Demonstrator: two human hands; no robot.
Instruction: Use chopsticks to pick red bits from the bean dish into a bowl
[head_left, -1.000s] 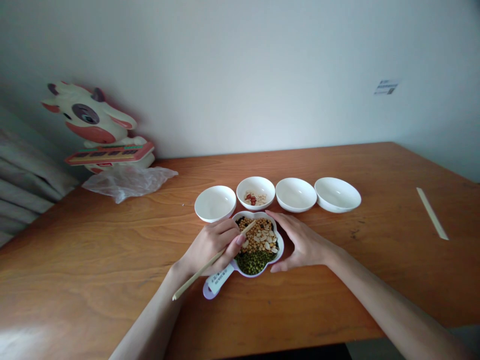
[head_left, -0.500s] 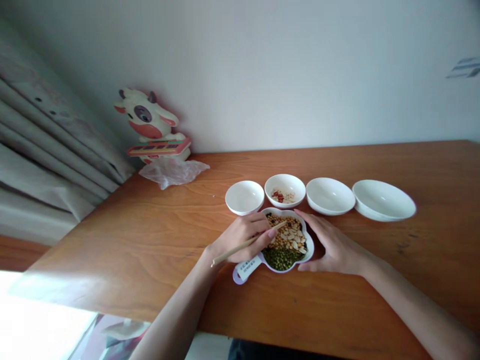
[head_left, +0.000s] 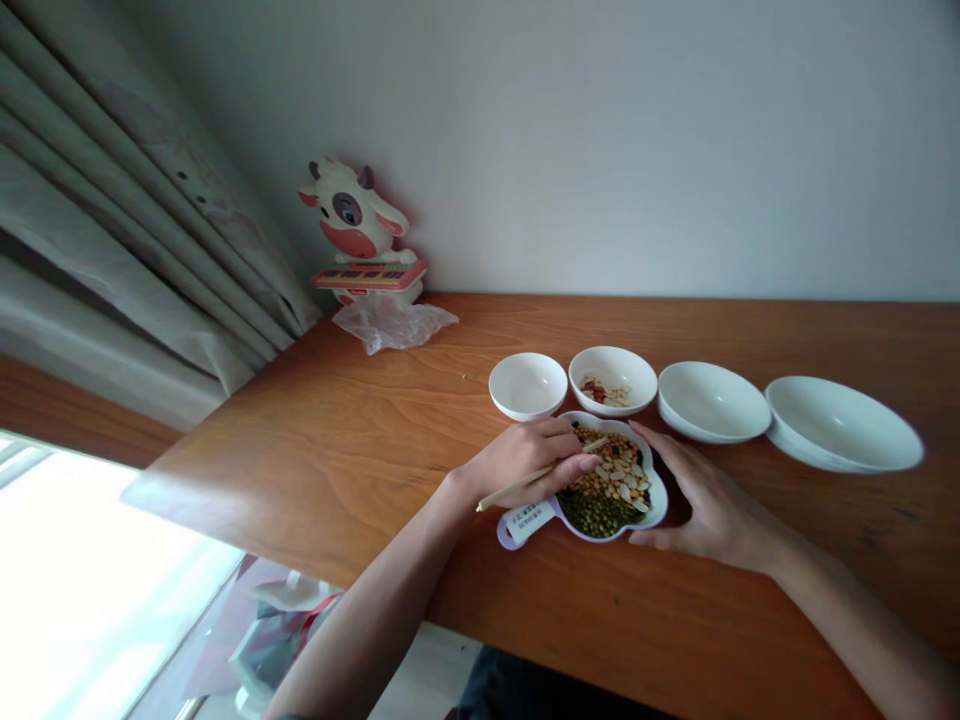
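Observation:
My left hand [head_left: 521,462] is shut on wooden chopsticks [head_left: 517,486], whose tips reach over a white flower-shaped divided dish [head_left: 658,495]. My right hand [head_left: 716,512] curves around the dish's right side, with fingertips at the upper rim and thumb near the lower rim. The dish holds green mung beans [head_left: 598,513], yellow soybeans [head_left: 592,478] and pale pumpkin seeds [head_left: 622,470]. A paper label [head_left: 529,521] sits on its lilac handle. Just beyond it, a white bowl [head_left: 612,380] holds pale seeds and red beans, and another white bowl [head_left: 528,386] stands to its left.
Two more white bowls [head_left: 712,402] [head_left: 841,424] stand to the right on the wooden table [head_left: 300,460]. A cow figurine [head_left: 360,225] and crumpled plastic bag [head_left: 394,325] stand at the back left, beside a grey curtain [head_left: 127,220]. The table's left edge drops to the floor.
My view has swung left and tilted, so the dish and bowls sit further right in the picture. Both hands stay at the dish, and the chopsticks remain in my left hand.

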